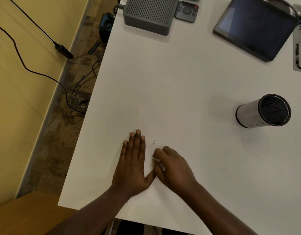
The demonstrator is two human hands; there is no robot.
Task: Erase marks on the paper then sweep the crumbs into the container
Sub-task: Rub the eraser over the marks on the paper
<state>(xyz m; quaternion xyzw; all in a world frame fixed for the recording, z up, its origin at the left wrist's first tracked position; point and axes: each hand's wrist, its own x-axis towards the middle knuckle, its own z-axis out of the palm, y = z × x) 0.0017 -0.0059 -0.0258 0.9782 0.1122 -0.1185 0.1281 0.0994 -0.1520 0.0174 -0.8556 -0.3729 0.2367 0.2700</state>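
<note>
Pressing paper (163, 129); one small pencil mark (154, 142), unreadable.

A plain white table (188, 73) carried everything. A white sheet of paper (163, 126) lay flat under both hands, a small pencil mark (154, 142) just beyond the fingers. Well to the right of the hands lay a black mesh cylindrical container (263, 110) wrapped in white, tipped on its side. Far ahead sat a grey ribbed box (149, 14), a dark remote (187, 11) and a black tablet (254, 26).
</note>
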